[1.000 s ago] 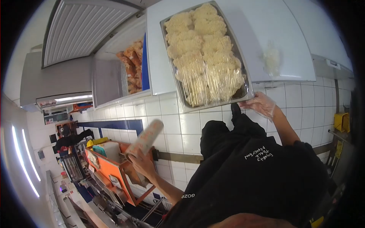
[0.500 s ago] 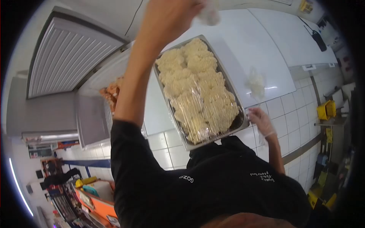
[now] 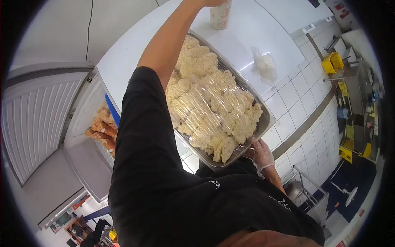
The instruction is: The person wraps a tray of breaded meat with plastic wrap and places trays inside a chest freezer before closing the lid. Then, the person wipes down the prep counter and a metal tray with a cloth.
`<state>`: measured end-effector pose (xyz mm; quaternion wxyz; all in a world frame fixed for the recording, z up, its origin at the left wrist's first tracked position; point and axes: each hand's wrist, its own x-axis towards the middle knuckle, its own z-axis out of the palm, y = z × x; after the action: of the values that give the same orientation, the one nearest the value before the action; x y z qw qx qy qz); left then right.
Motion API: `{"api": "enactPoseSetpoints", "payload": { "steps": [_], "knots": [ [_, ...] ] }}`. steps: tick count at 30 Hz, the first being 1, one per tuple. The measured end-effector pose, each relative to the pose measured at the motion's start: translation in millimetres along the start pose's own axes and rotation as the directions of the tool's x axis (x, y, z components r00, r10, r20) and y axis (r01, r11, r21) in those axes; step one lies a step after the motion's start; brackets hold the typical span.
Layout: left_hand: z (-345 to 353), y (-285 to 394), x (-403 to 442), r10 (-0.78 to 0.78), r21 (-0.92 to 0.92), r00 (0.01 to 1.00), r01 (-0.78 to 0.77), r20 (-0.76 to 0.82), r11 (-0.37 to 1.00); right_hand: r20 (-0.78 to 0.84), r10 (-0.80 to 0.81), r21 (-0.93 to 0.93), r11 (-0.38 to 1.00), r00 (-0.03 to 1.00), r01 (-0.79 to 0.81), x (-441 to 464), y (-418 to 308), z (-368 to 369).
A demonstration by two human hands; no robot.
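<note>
A metal tray (image 3: 268, 117) is heaped with pale, crumb-coated pieces (image 3: 214, 103), apparently breaded chicken, under clear plastic film. Its near end overhangs the white tabletop, close to my body. My right hand (image 3: 262, 155), in a clear plastic glove, grips the tray's near right corner. Across the tray's far left side my left arm reaches up to the top edge of the view. There my left hand (image 3: 210, 2) is mostly cut off, right against a white cylinder with red print (image 3: 220, 17) that looks like a paper cup. Its fingers are hidden.
A crumpled clear plastic bag or glove (image 3: 265, 66) lies on the white tabletop (image 3: 242, 45). At left, an open chest freezer with a ribbed lid (image 3: 45, 119) holds orange-brown bagged goods (image 3: 103, 129). White floor tiles, yellow bins (image 3: 332, 63) and metal racks are to the right.
My right hand has closed on the tray's corner, and the tray looks tilted and nearer. My left hand has moved up, partly out of view. The printed cylinder now shows clearly. My view has turned.
</note>
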<state>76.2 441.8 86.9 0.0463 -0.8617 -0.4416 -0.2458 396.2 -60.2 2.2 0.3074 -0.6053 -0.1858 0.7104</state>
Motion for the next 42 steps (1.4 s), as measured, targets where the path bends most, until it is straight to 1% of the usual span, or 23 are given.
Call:
{"api": "enactPoseSetpoints", "payload": {
  "steps": [2, 4, 5, 7, 11, 13, 17, 19, 21, 22, 23, 24, 26, 27, 29, 30, 32, 33, 35, 36, 38, 40, 42],
  "knots": [
    [-1.0, -5.3, 7.8, 0.023, 0.018, 1.0, -0.023, 0.015, 1.0, -0.036, -0.04, -0.04, 0.998, 0.999, 0.038, -3.1, 10.0, 6.7],
    [4.8, -14.1, 18.7, 0.231, 0.267, 0.956, -0.273, 0.179, 0.924, -0.056, -0.069, -0.055, 0.996, 0.996, 0.066, -1.0, 13.7, 9.5],
    [1.7, -9.0, 17.9, 0.241, 0.263, 0.955, -0.281, 0.175, 0.923, -0.071, -0.083, -0.075, 0.994, 0.994, 0.078, -1.7, 15.0, 11.6],
    [-2.4, 1.6, 10.8, -0.031, -0.042, 0.999, 0.03, -0.022, 0.999, -0.065, -0.098, -0.074, 0.993, 0.993, 0.094, -3.6, 14.9, 16.4],
    [17.6, -5.1, 8.9, 0.099, -0.037, 0.99, -0.103, -0.096, 0.994, -0.081, -0.141, -0.094, 0.987, 0.987, 0.134, -7.3, 14.4, 25.5],
    [24.4, -6.1, 13.8, 0.171, -0.105, 0.949, -0.204, -0.263, 0.973, -0.087, -0.166, -0.089, 0.983, 0.982, 0.159, -2.3, 20.3, 22.7],
    [-6.1, 2.5, -10.8, 0.191, -0.179, 0.919, -0.264, -0.345, 0.948, -0.117, -0.134, -0.062, 0.99, 0.984, 0.127, -5.3, 22.3, 23.0],
    [-14.9, -19.6, -44.3, -0.112, -0.263, 0.937, 0.022, -0.33, 0.965, -0.092, -0.105, -0.121, 0.988, 0.99, 0.094, -10.0, 22.4, 18.0],
    [-9.0, -79.6, -114.2, -0.335, -0.226, 0.941, 0.338, 0.053, 0.914, -0.064, -0.075, -0.178, 0.982, 0.995, 0.062, -12.3, 27.6, 12.4],
    [-16.6, -96.4, -162.8, -0.514, 0.017, 0.805, 0.533, 0.296, 0.846, -0.065, -0.081, -0.165, 0.984, 0.995, 0.07, -11.7, 34.5, 10.6],
    [-22.3, -121.9, -208.5, -0.49, 0.067, 0.629, 0.572, 0.604, 0.817, -0.064, -0.088, -0.152, 0.985, 0.994, 0.078, -10.7, 38.2, 9.6],
    [-25.7, -118.7, -251.7, -0.6, 0.042, 0.39, 0.814, 0.699, 0.579, -0.049, -0.083, -0.152, 0.986, 0.995, 0.075, -9.1, 39.1, 9.9],
    [-36.7, -97.2, -310.3, -0.532, -0.197, 0.49, 0.835, 0.69, 0.513, -0.101, -0.157, -0.14, 0.98, 0.982, 0.143, -5.3, 43.9, 13.6],
    [-43.5, -88.1, -320.6, -0.552, -0.18, 0.476, 0.844, 0.684, 0.505, -0.077, -0.149, -0.14, 0.981, 0.986, 0.137, 0.6, 51.1, 10.6],
    [-42.7, -62.6, -328.6, -0.656, -0.296, 0.582, 0.812, 0.481, 0.503, -0.105, -0.285, -0.177, 0.948, 0.953, 0.264, 13.0, 65.9, -0.1],
    [-41.4, -62.3, -330.3, -0.669, -0.285, 0.575, 0.817, 0.47, 0.502, -0.085, -0.284, -0.175, 0.948, 0.955, 0.267, 11.0, 58.7, 6.3],
    [-33.6, -62.9, -328.4, -0.769, -0.165, 0.416, 0.907, 0.486, 0.387, -0.032, -0.189, -0.101, 0.977, 0.981, 0.185, 2.1, 43.8, 11.7],
    [-25.5, -59.1, -333.4, -0.782, -0.165, 0.409, 0.911, 0.47, 0.377, -0.013, -0.193, -0.11, 0.975, 0.981, 0.191, 0.7, 45.3, 9.4],
    [-16.1, -55.4, -339.3, -0.562, 0.06, 0.739, 0.585, 0.371, 0.809, 0.014, -0.181, -0.026, 0.983, 0.983, 0.182, 5.2, 46.4, 7.4],
    [-16.5, -43.3, -342.4, -0.575, 0.07, 0.736, 0.593, 0.356, 0.802, 0.032, -0.187, -0.032, 0.982, 0.982, 0.188, 3.6, 44.5, 2.0],
    [-26.6, -32.7, -350.3, -0.771, -0.024, 0.527, 0.831, 0.359, 0.556, 0.054, -0.176, -0.071, 0.981, 0.983, 0.179, 10.3, 32.8, -4.7],
    [-34.9, -22.3, -374.1, -0.78, -0.001, 0.538, 0.823, 0.319, 0.567, 0.032, -0.264, -0.186, 0.946, 0.964, 0.265, 6.2, 0.8, -10.4],
    [-47.6, 18.4, -408.0, -0.768, -0.089, 0.536, 0.835, 0.351, 0.542, -0.021, -0.367, -0.359, 0.871, 0.93, 0.336, 30.7, -17.0, -51.8]
  ]
}}
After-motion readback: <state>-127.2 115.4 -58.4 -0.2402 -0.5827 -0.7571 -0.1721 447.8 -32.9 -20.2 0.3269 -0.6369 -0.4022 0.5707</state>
